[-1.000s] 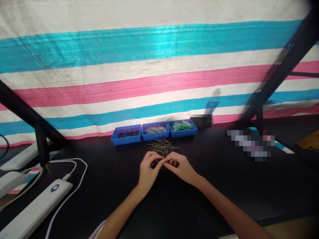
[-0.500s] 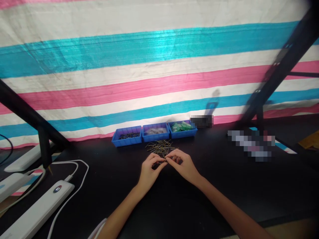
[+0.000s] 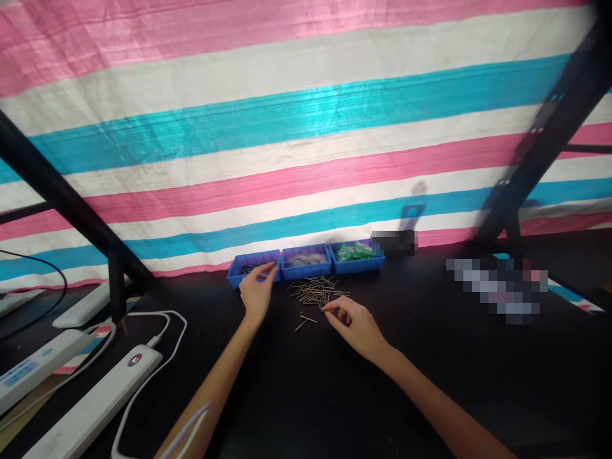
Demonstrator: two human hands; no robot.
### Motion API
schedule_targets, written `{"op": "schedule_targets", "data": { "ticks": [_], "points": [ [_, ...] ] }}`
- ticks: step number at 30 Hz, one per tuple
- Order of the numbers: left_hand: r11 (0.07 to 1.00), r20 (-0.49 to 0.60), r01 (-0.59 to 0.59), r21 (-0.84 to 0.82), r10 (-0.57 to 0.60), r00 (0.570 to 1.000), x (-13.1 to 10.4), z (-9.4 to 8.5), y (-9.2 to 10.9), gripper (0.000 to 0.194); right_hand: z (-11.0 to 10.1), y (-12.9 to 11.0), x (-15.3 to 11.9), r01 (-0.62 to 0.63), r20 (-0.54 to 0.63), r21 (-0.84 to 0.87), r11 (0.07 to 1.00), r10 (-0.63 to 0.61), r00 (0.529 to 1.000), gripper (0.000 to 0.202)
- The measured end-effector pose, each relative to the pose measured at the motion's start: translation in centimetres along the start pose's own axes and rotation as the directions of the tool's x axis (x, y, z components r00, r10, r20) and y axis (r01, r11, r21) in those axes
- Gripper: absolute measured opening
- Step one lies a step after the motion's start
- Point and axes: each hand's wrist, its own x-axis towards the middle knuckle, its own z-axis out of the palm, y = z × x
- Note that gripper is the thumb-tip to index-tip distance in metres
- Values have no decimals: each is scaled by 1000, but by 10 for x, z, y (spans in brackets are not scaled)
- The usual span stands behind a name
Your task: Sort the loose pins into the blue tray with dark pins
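My left hand (image 3: 256,295) is over the front right part of the left blue bin (image 3: 234,280), which holds dark, thin screw-like pieces (image 3: 251,268). Its thumb and index fingertips come close together; anything between them is too small to make out. At the lower right edge of a loose pile of long, thin brass-coloured screw-like pieces (image 3: 313,291), my right hand (image 3: 357,326) has its thumb and index finger pinched. What that pinch holds cannot be made out. A few stray pieces (image 3: 306,320) lie on the black table between the hands.
A middle blue bin (image 3: 306,272) holds clear plastic bags, and a right one (image 3: 358,264) holds green bags. White power strips (image 3: 95,401) and cables lie at left. Black slanted posts (image 3: 71,210) stand both sides before a striped sheet (image 3: 287,159). Blurred items lie at right.
My left hand has left the right hand and moved up and left to the left bin. My right hand stays by the pile, still pinched. The view has tilted up and shifted slightly left.
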Motion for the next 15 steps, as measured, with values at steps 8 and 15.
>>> {"op": "schedule_targets", "data": {
  "ticks": [8, 15],
  "points": [
    [967, 166, -256, 14, 250, 954, -6, -4, 22, 36, 0, 3, 1, 10, 7, -5, 1000, -10, 1000, 16],
    [907, 606, -386, 168, 214, 766, -56, -17, 20, 28, 0, 4, -1, 50, 55, -83, 995, -45, 997, 15]
  ]
}}
